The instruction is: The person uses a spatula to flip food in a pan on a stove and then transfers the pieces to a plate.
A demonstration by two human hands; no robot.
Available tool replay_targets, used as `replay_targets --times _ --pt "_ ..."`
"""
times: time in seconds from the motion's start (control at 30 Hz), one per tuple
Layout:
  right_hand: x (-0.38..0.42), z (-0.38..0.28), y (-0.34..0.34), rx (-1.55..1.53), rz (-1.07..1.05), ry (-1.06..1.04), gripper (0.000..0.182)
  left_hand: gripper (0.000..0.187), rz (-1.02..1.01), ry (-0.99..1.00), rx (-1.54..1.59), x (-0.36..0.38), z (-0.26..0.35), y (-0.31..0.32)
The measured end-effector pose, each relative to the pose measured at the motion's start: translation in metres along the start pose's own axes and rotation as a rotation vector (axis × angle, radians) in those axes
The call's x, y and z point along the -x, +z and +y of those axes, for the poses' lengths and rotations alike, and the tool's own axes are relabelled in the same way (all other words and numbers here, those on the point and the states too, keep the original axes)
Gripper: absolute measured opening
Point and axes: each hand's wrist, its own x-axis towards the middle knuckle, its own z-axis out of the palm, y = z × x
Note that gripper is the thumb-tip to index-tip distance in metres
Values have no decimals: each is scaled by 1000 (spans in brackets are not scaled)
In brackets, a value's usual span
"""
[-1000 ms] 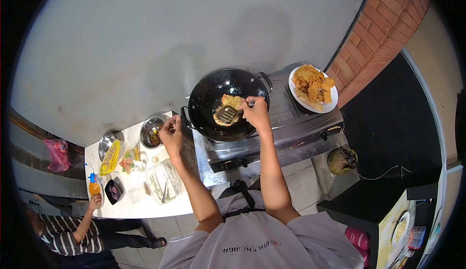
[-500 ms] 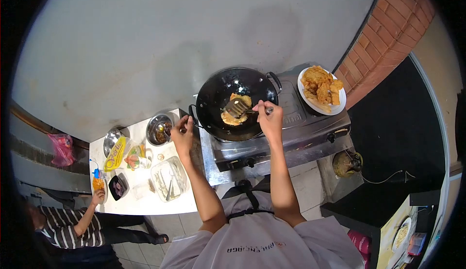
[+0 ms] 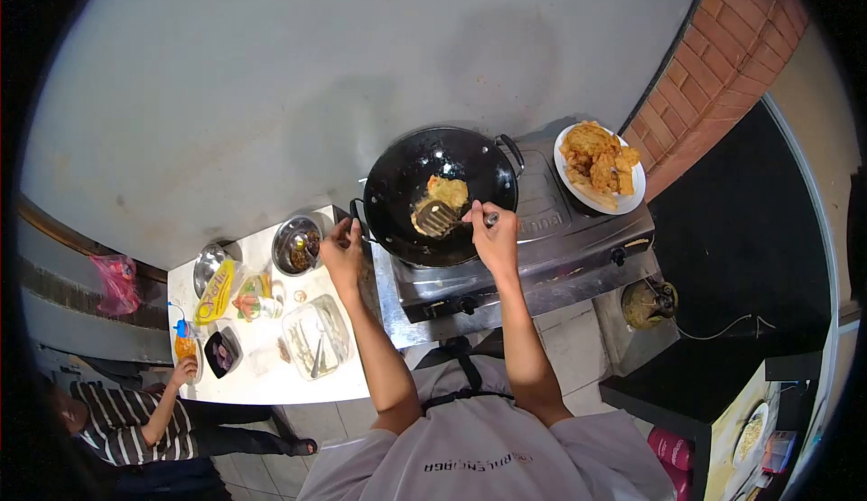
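Note:
My right hand (image 3: 494, 234) is closed round the handle of a slotted metal spatula (image 3: 437, 219). The spatula's blade lies over the near part of a golden fried piece of food (image 3: 446, 192) inside a black wok (image 3: 397, 171). At the wok's left side, my left hand (image 3: 340, 246) has its fingers closed at the loop handle (image 3: 355, 209). The wok stands on a metal gas stove (image 3: 560, 252). To its right, a white plate (image 3: 562, 172) holds a pile of golden fried pieces (image 3: 591, 153).
On the left, a white table (image 3: 257, 383) carries metal bowls (image 3: 291, 262), a yellow packet (image 3: 215, 291), a clear container (image 3: 305, 356) and a black bowl (image 3: 219, 353). A person in a striped shirt (image 3: 126, 420) holds an orange bottle (image 3: 185, 346) there. A gas cylinder (image 3: 643, 307) stands below right.
My right hand and the spatula have moved toward me, uncovering more of the food's far part. My left hand stays by the wok's handle.

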Motion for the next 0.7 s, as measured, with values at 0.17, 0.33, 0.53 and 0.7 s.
replay_targets --times 0.17,0.33,0.53,0.7 --pt "-5 15 7 -52 75 -68 26 35 31 12 -24 0 2 2" --pt "-10 19 8 -82 72 -54 26 32 30 -12 -12 -2 2 4" --pt "-14 23 12 -87 46 -43 27 27 4 -114 -55 -4 5 2" --pt "-15 27 13 -86 42 -51 28 24 73 -41 3 -5 -11 7"
